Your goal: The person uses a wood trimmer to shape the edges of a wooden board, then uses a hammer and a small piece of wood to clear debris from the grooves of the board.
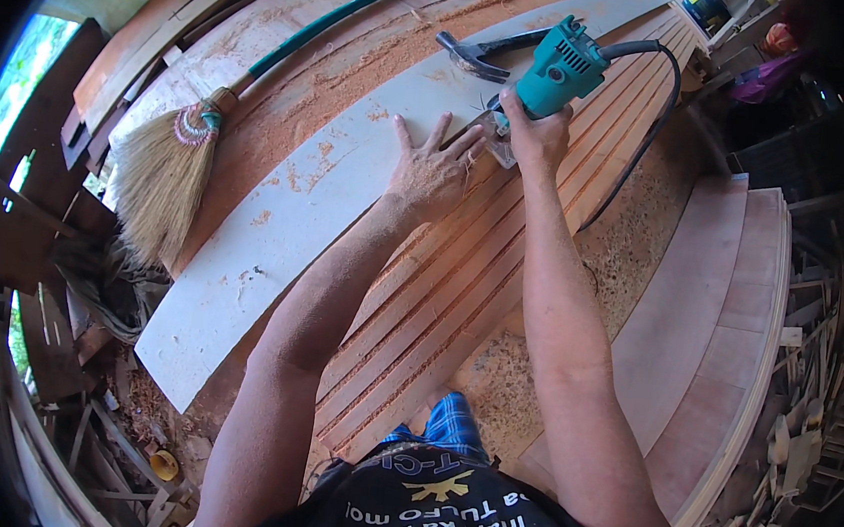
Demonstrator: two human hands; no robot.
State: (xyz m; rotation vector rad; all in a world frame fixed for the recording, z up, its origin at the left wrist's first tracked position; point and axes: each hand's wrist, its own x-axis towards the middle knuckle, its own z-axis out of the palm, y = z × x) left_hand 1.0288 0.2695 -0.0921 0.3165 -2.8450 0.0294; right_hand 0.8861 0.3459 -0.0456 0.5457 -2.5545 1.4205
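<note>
My right hand (538, 135) is wrapped round the lower body of a teal trim router (562, 73) with a clear base. The router stands on a wooden panel (430, 309) cut with several long parallel grooves full of sawdust. My left hand (428, 176), dusted with sawdust, lies flat with fingers spread on a long white board (229, 292). Its fingertips reach close to the router's base. That board lies over the panel's left side, its edge running along the grooves. The router's bit is hidden from view.
A claw hammer (472, 59) rests on the white board just left of the router. A straw broom (171, 176) with a teal handle lies at the left. The router's black cord (672, 95) loops down the right side. Curved wooden sheets (687, 277) and scrap wood (802, 447) are at the right.
</note>
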